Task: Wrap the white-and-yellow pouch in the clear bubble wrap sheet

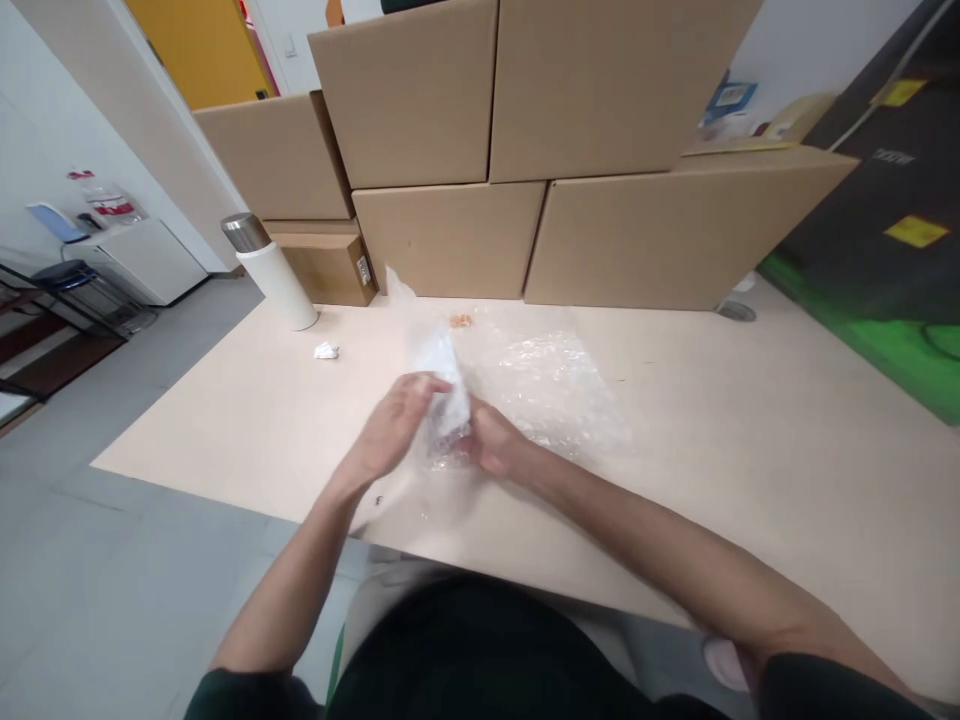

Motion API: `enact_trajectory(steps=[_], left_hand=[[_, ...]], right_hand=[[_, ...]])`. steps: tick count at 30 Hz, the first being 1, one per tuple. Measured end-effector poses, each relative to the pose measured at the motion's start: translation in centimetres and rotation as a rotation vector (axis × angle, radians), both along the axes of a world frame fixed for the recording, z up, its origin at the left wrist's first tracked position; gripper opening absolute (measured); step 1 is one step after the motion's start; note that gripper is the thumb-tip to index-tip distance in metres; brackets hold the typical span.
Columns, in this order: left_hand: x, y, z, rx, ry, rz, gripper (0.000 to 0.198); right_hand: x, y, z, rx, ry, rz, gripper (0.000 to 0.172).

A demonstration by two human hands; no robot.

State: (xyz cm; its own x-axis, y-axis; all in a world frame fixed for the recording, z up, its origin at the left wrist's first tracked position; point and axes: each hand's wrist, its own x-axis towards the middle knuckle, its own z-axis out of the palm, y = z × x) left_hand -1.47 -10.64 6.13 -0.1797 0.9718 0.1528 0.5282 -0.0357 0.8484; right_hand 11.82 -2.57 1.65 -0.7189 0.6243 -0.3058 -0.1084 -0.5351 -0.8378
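A whitish packet in clear plastic is held upright between my hands, just above the table. My right hand grips its right lower side, with the fingers partly hidden behind it. On the other side, my left hand has its fingers bent together against the packet's left edge. What is inside the plastic is blurred and I cannot make it out. Loose clear plastic lies crinkled on the table to the right and also spreads below the packet. A small orange-brown piece rests just beyond it.
Large cardboard boxes are stacked along the table's back edge. A white flask with a steel cap stands at the back left, near a crumpled white scrap. The pale table extends to the right, beside a dark case.
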Motion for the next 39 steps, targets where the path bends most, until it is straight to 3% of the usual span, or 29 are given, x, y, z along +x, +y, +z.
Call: enact_trajectory(steps=[2,5,11,14,16,19,21,23,27,30,33,37,39], left_hand=[[1.7,0.8,-0.7,-0.052,0.156,-0.069,0.06],[3.0,1.4,-2.3,-0.146,0.352,-0.109,0.053],[3.9,1.9,-4.2,-0.161,0.652,-0.151,0.048],[3.4,1.9,-4.7,-0.135,0.624,-0.17,0.043],[2.4,1.6,-5.0,-0.092,0.524,-0.041,0.041],[0.2,1.1,-5.4,-0.069,0.172,0.292,0.062],[-0.8,0.7,-5.2,-0.122,-0.148,0.363,0.073],[-1.0,0.5,-4.6,-0.119,-0.362,0.352,0.074],[1.4,0.8,-2.5,0.061,-0.422,0.264,0.062],[4.2,2.2,-1.7,0.111,-0.355,0.053,0.052],[6.7,4.2,-2.3,0.092,-0.154,-0.19,0.051],[9.1,6.5,-3.9,0.094,0.19,-0.383,0.052],[10.1,7.2,-4.7,0.04,0.317,-0.424,0.051]], right_hand=[[1.4,0.4,-0.2,-0.132,-0.046,-0.105,0.019],[3.9,1.4,-0.5,-0.057,-0.086,-0.155,0.007],[7.0,3.2,-0.8,0.648,-0.366,-0.327,0.035],[6.1,3.1,-1.0,0.866,-0.402,-0.171,0.038],[5.1,2.8,-1.1,0.953,-0.433,-0.041,0.039],[4.4,2.5,-0.7,1.024,-0.495,0.028,0.042],[4.6,2.5,-0.2,0.986,-0.489,0.039,0.043],[5.1,2.6,0.3,0.886,-0.451,0.041,0.046],[6.4,2.9,0.6,0.596,-0.305,0.017,0.05],[7.7,3.2,0.7,0.409,-0.106,-0.001,0.047],[9.6,3.5,1.0,0.282,0.002,-0.074,0.041],[13.1,3.8,0.8,0.168,-0.037,-0.252,0.032],[15.0,4.1,0.2,0.218,-0.133,-0.325,0.028]])
